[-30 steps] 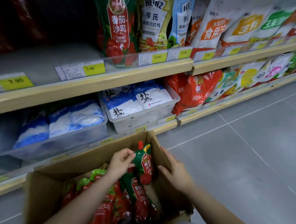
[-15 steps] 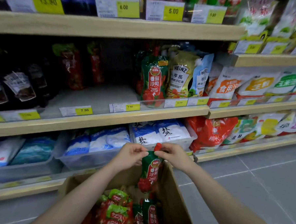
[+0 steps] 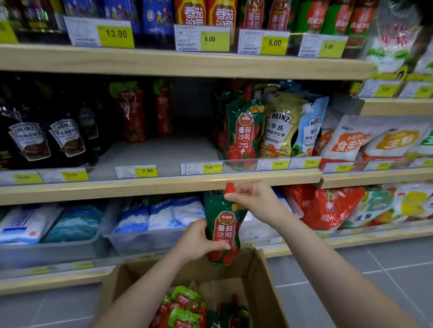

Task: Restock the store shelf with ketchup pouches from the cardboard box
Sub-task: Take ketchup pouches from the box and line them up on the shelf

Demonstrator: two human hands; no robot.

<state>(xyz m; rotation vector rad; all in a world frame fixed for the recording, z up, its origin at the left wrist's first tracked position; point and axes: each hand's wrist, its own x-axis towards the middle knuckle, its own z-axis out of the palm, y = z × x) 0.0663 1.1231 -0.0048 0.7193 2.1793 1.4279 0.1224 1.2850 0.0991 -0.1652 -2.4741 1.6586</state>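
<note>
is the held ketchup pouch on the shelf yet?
No, the ketchup pouch hangs below the shelf edge, gripped by left hand and right hand.

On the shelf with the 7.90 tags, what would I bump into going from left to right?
Dark Heinz sauce pouches → red ketchup pouches at the back → bare shelf gap → green tomato ketchup pouch → gold Heinz salad dressing pouch → blue Heinz pouch.

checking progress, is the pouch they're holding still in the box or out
Out. The pouch hangs upright above the box, left hand gripping its body and right hand pinching near its red cap.
</note>
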